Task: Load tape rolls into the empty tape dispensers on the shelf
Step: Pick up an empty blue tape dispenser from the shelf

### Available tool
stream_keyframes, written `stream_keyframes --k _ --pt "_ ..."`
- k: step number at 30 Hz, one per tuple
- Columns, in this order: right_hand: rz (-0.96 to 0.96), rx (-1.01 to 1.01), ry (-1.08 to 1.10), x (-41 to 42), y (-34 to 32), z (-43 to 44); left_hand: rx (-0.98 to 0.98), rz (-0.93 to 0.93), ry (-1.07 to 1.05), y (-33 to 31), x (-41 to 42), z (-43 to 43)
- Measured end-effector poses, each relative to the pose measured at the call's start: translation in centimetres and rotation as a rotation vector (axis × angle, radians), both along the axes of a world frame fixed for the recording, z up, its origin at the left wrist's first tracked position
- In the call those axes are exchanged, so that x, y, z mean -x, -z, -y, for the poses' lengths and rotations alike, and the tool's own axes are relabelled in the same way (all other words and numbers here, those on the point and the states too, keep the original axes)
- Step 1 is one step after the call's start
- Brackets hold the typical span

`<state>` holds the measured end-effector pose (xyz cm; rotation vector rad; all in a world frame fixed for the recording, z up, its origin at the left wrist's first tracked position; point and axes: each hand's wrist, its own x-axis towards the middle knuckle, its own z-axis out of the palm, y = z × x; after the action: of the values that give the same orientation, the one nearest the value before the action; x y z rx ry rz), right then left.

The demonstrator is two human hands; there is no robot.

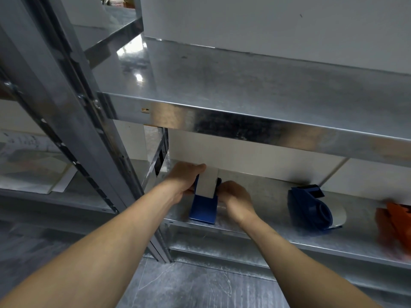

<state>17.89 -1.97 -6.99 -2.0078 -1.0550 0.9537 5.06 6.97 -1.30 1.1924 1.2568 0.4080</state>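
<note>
The left hand (185,178) grips the white tape roll (208,183) from the left, thumb laid over its top edge and fingers curled down the near side, where they also meet the blue tape dispenser (203,210). The right hand (235,198) is curled against the dispenser's right side, touching it; its fingertips are hidden, so what they pinch cannot be told. The roll stands on edge in the dispenser, its broad white face towards the camera above the blue base. The dispenser sits at the left end of the lower shelf (266,196), near the front edge. Farther right on this shelf lies a second blue dispenser (311,207), and a blurred orange dispenser (395,223) beyond it. White boxes (244,156) stand behind.
</note>
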Motion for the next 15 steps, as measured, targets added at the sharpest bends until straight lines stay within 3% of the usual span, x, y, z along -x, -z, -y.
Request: stream_keyframes --k 3,7,15 --pt "-0.141 -0.083 0.091 0.5 -0.8 -0.4 0.009 -0.015 0.01 0.0 -0.1 0.0" --pt "-0.019 -0.094 0.061 1.4 -1.4 -1.0 0.031 -0.028 0.005 -0.3 -0.1 0.1" --pt "0.026 -0.108 0.029 1.6 -1.5 -1.4 0.049 -0.006 -0.007 -0.3 -0.1 -0.2"
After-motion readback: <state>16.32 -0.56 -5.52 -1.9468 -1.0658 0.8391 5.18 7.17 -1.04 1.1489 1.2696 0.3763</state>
